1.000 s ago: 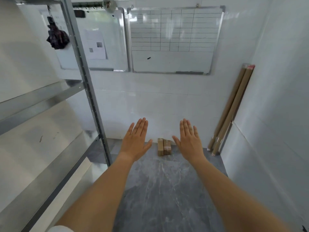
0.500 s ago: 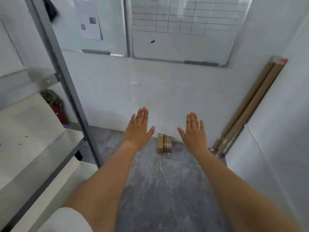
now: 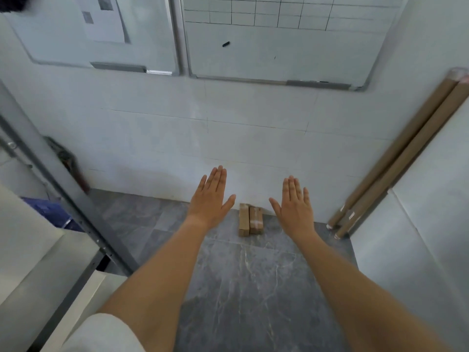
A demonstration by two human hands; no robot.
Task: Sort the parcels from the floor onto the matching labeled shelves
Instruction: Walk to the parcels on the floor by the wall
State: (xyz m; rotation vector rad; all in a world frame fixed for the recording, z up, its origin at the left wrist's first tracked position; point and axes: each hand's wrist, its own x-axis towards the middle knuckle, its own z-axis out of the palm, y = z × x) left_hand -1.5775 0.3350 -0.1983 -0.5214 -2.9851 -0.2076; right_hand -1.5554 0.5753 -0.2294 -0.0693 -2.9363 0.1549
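Two small brown cardboard parcels (image 3: 250, 219) lie side by side on the grey marble floor against the white tiled wall. My left hand (image 3: 212, 199) is stretched out flat, palm down, just left of them and empty. My right hand (image 3: 295, 204) is held the same way just to their right, also empty. Both hands hover in front of the parcels without touching them. The grey metal shelf unit (image 3: 58, 189) stands at the left, its lower shelves showing.
Two long cardboard tubes (image 3: 396, 158) lean in the right corner. Two whiteboards (image 3: 279, 47) hang on the wall above. A dark red object (image 3: 68, 163) and something blue (image 3: 48, 209) sit behind the shelf post. A white panel (image 3: 418, 250) lines the right side.
The view has tilted down and moved closer to the wall and the parcels. Both hands stay flat and spread on either side of the parcels.
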